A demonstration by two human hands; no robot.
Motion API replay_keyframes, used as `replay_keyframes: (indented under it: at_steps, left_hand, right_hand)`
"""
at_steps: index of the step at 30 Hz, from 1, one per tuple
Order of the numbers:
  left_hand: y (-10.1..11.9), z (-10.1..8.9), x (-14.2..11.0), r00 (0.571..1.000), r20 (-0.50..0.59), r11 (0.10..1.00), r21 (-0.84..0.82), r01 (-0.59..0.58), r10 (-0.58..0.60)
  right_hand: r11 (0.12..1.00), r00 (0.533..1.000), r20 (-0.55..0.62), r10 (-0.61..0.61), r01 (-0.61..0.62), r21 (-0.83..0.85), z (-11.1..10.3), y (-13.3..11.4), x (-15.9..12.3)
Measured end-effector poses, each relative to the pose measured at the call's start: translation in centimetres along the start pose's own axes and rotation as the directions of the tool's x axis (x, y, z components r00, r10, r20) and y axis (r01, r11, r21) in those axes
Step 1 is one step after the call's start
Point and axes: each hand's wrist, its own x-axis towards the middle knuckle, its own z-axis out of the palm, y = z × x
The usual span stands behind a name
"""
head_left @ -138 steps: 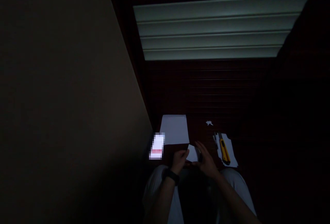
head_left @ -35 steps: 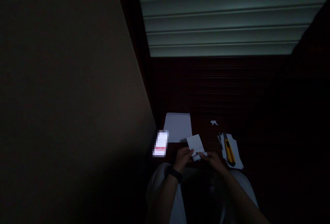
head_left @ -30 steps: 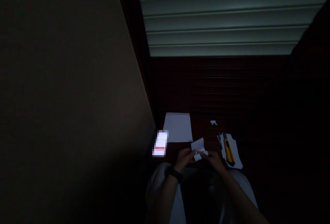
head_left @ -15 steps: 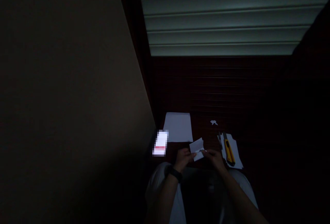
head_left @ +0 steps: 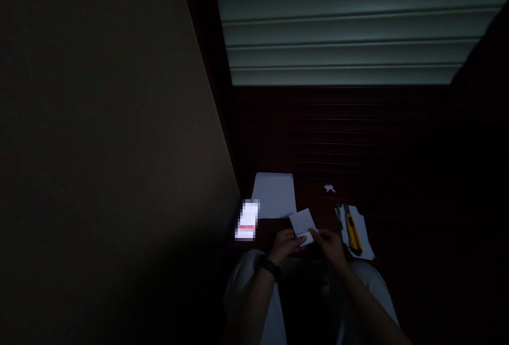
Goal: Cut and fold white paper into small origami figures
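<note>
The scene is very dark. Low in the middle, both of my hands pinch a small white piece of paper [head_left: 303, 222] over a dark table. My left hand [head_left: 284, 245], with a dark watch on its wrist, grips the paper's lower left edge. My right hand [head_left: 330, 244] grips its lower right, fingers closed on a folded bottom strip. The paper's upper part stands up, tilted away from me.
A white sheet [head_left: 274, 194] lies just beyond the hands. A bright blurred rectangle [head_left: 247, 220] sits left of it. A yellow utility knife [head_left: 352, 232] rests on a paper scrap [head_left: 362, 228] at the right. A tiny white scrap [head_left: 329, 188] lies farther back. A wall [head_left: 99, 149] fills the left.
The small paper was bent and partly folded between my fingers, then stood up flatter again. My hands stayed in nearly the same spot; everything on the table stayed put.
</note>
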Motion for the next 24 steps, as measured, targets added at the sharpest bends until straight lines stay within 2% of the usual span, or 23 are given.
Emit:
replay_keyframes:
  at_steps: [11,24]
  left_hand:
    - [-0.55,-0.66,0.76,0.995,-0.09,0.998,0.047,-0.029,0.033]
    - [-0.64,-0.65,0.88,0.989,-0.135,0.994,0.096,-0.044,0.057]
  right_hand:
    - [1.0,1.0,0.019,-0.007,0.007,-0.002,0.19,0.47,-0.09]
    - [0.999,1.0,0.0,0.016,-0.016,0.038,0.15,0.73,-0.03]
